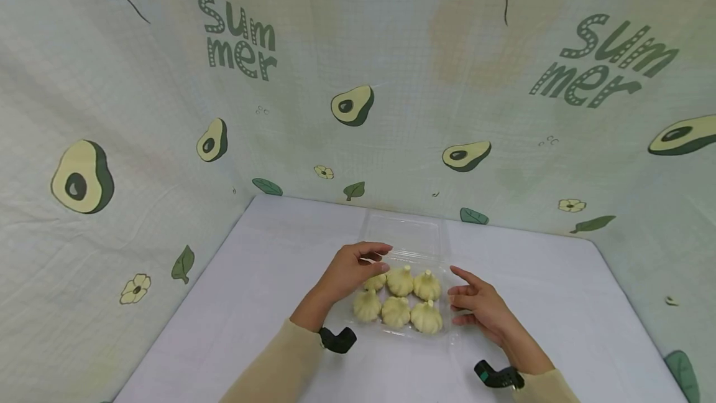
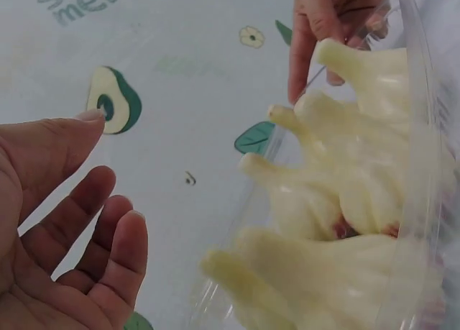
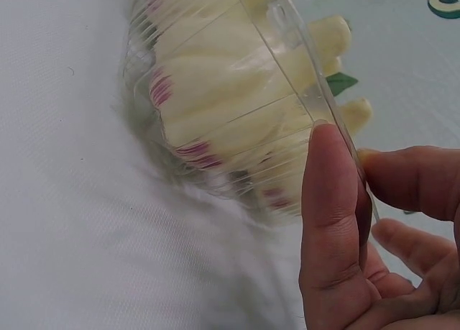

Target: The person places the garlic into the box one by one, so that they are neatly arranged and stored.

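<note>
A clear plastic clamshell box (image 1: 408,336) lies on the table with its base full of garlic bulbs (image 1: 396,312), in rows with stems up. Its lid (image 1: 403,235) is folded open toward the back. My left hand (image 1: 349,272) hovers over the box's back left corner and partly covers one bulb. In the left wrist view its fingers (image 2: 122,265) are loosely bent, apart from the garlic. At the right side, my right hand (image 1: 481,310) pinches the box's rim (image 3: 323,78) between thumb and fingers, as the right wrist view shows.
A white cloth covers the table (image 1: 252,278). Behind and at the sides hangs a curtain (image 1: 391,154) printed with avocados and leaves. Black wrist cameras (image 1: 338,341) sit at both cuffs.
</note>
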